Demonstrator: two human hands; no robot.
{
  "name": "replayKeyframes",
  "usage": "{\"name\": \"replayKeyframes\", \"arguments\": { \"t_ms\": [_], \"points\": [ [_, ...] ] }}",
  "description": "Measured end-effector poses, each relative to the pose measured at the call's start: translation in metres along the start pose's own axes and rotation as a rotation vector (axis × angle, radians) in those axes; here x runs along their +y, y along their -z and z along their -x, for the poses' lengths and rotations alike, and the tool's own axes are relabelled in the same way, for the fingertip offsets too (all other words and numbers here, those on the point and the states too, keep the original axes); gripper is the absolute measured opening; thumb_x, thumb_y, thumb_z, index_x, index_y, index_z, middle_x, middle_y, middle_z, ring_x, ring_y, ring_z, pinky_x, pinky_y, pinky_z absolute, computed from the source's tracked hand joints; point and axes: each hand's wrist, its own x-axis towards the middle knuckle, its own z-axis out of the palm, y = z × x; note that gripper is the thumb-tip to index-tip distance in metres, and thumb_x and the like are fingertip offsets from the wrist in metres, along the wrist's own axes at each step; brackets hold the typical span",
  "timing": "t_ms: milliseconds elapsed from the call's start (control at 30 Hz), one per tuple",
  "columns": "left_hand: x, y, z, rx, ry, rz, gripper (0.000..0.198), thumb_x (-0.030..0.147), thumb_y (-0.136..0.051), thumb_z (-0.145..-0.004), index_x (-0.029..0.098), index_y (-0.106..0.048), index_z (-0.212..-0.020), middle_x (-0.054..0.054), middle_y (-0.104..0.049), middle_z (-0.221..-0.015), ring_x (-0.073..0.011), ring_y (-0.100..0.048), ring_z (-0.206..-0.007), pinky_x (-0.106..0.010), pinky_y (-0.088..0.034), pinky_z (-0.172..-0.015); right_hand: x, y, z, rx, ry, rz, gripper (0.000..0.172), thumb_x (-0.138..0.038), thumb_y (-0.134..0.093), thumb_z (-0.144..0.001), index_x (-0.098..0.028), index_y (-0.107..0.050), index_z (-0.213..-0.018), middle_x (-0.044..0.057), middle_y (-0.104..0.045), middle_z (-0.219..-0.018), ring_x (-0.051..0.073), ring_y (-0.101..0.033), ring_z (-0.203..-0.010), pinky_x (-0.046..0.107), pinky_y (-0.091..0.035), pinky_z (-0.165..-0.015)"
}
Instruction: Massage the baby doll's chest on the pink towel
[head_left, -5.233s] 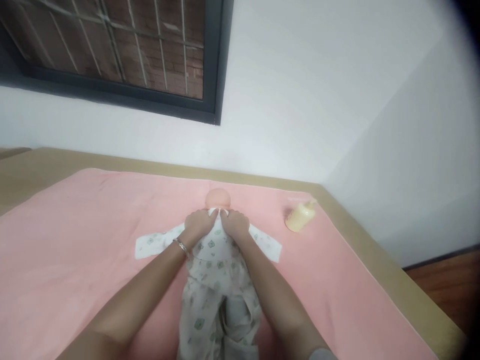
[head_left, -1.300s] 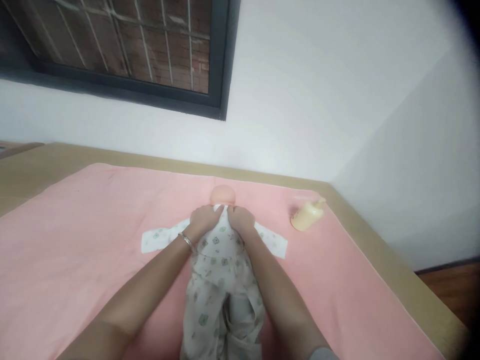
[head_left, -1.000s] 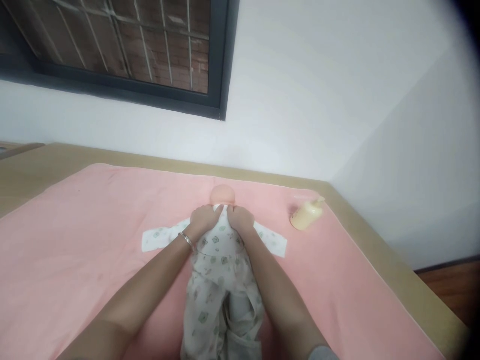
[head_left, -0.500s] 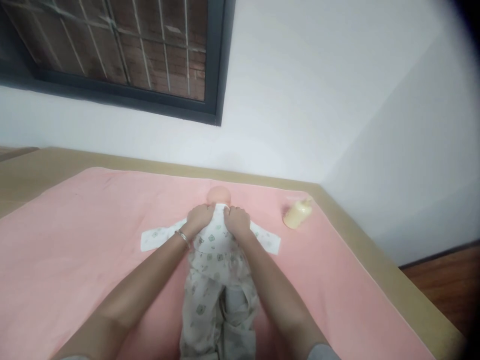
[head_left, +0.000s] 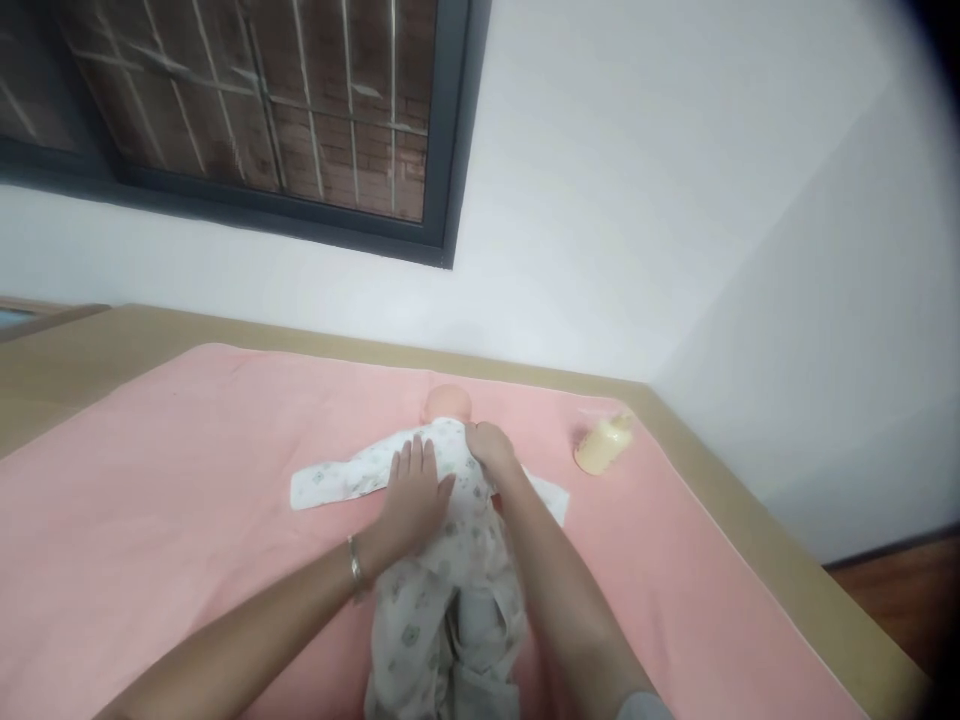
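Note:
A bald baby doll [head_left: 448,402] lies stretched out on a pink mat [head_left: 247,420], its head toward the wall. It wears a white printed long-sleeved top [head_left: 469,510] with the sleeves spread sideways, and printed trousers [head_left: 409,640]. My left hand [head_left: 416,495], a silver bracelet at the wrist, rests open on the left side of the doll's upper body with fingers extended. At the other shoulder, my right hand [head_left: 491,447] is closed on the top's fabric near the neck. The right forearm hides part of that sleeve.
A pale yellow pump bottle [head_left: 604,445] lies tipped at the mat's far right corner. The mat covers a wooden surface [head_left: 757,555] that meets a white wall [head_left: 585,250]. Above it on the left is a dark-framed window [head_left: 442,180] with bars outside.
My left hand has let go of the top at the left shoulder and slid down, flattening on the doll's body. The right hand stays at its shoulder. The view has shifted slightly.

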Motion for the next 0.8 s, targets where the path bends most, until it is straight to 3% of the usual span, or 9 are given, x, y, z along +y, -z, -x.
{"name": "replayKeyframes", "arguments": {
  "t_ms": [133, 233, 300, 400, 467, 533, 633, 733, 800],
  "points": [
    [-0.013, 0.021, -0.052, -0.256, 0.153, 0.078, 0.055, 0.043, -0.021, -0.095, 0.007, -0.056, -0.118, -0.021, -0.058, -0.124, -0.0314, -0.05, -0.12, -0.051, -0.024, -0.106, -0.004, -0.025, 0.04, 0.227, 0.095, 0.076, 0.045, -0.03, -0.03, -0.096, -0.005, -0.056, -0.122, 0.023, -0.054, -0.127, 0.032, -0.045, -0.122, 0.047, -0.026, -0.103],
    [-0.022, 0.032, -0.088, -0.442, 0.201, 0.156, 0.061, 0.046, -0.014, -0.096, 0.013, -0.065, -0.1, -0.017, -0.068, -0.106, -0.0286, -0.061, -0.104, -0.049, -0.033, -0.098, -0.006, -0.038, 0.055, 0.381, 0.183, 0.125, 0.048, -0.031, -0.033, -0.095, -0.003, -0.048, -0.131, 0.023, -0.045, -0.137, 0.032, -0.036, -0.13, 0.047, -0.019, -0.107],
    [-0.021, 0.03, -0.088, -0.443, 0.212, 0.149, 0.063, 0.05, -0.014, -0.096, 0.012, -0.065, -0.099, -0.019, -0.067, -0.105, -0.0307, -0.061, -0.104, -0.049, -0.035, -0.095, -0.005, -0.032, 0.043, 0.279, 0.154, 0.094, 0.045, -0.03, -0.028, -0.097, -0.006, -0.055, -0.124, 0.02, -0.053, -0.129, 0.03, -0.044, -0.124, 0.046, -0.022, -0.106],
    [-0.012, 0.021, -0.057, -0.294, 0.178, 0.062, 0.062, 0.051, -0.021, -0.095, 0.005, -0.057, -0.116, -0.024, -0.058, -0.122, -0.0343, -0.05, -0.119, -0.05, -0.028, -0.102, 0.0, -0.01, 0.007, 0.038, 0.051, 0.02, 0.048, -0.031, -0.023, -0.098, -0.01, -0.065, -0.109, 0.018, -0.064, -0.113, 0.027, -0.059, -0.106, 0.04, -0.037, -0.094],
    [-0.004, 0.015, -0.035, -0.173, 0.116, -0.005, 0.062, 0.049, -0.028, -0.094, 0.001, -0.046, -0.129, -0.026, -0.045, -0.136, -0.0354, -0.038, -0.13, -0.049, -0.023, -0.107, 0.003, 0.002, -0.01, -0.022, 0.021, -0.001, 0.049, -0.033, -0.024, -0.097, -0.01, -0.067, -0.107, 0.018, -0.066, -0.109, 0.027, -0.062, -0.099, 0.036, -0.044, -0.084],
    [-0.002, 0.014, -0.027, -0.132, 0.073, -0.022, 0.063, 0.047, -0.031, -0.093, 0.0, -0.041, -0.134, -0.027, -0.04, -0.14, -0.0354, -0.034, -0.133, -0.047, -0.023, -0.108, 0.004, 0.003, -0.009, -0.013, 0.026, 0.0, 0.05, -0.033, -0.024, -0.097, -0.009, -0.067, -0.107, 0.019, -0.066, -0.108, 0.028, -0.063, -0.098, 0.036, -0.045, -0.081],
    [-0.012, 0.02, -0.049, -0.274, 0.134, 0.08, 0.059, 0.049, -0.024, -0.094, 0.006, -0.052, -0.124, -0.023, -0.055, -0.127, -0.0327, -0.048, -0.121, -0.046, -0.029, -0.103, 0.002, -0.015, 0.023, 0.073, 0.068, 0.021, 0.049, -0.029, -0.022, -0.097, -0.008, -0.062, -0.116, 0.019, -0.062, -0.117, 0.03, -0.056, -0.11, 0.042, -0.038, -0.094],
    [-0.03, 0.027, -0.086, -0.508, 0.211, 0.237, 0.07, 0.057, -0.01, -0.093, 0.014, -0.063, -0.11, -0.017, -0.065, -0.114, -0.0288, -0.06, -0.106, -0.041, -0.039, -0.092, -0.001, -0.04, 0.058, 0.296, 0.223, 0.092, 0.051, -0.033, -0.028, -0.096, -0.004, -0.045, -0.135, 0.02, -0.044, -0.139, 0.031, -0.035, -0.131, 0.046, -0.019, -0.109],
    [-0.037, 0.028, -0.098, -0.57, 0.216, 0.271, 0.075, 0.06, -0.008, -0.092, 0.015, -0.066, -0.104, -0.015, -0.068, -0.109, -0.0283, -0.063, -0.1, -0.038, -0.043, -0.086, -0.001, -0.047, 0.063, 0.372, 0.305, 0.122, 0.056, -0.036, -0.03, -0.096, -0.001, -0.039, -0.138, 0.021, -0.038, -0.144, 0.031, -0.028, -0.135, 0.045, -0.014, -0.111]
  ]
}}
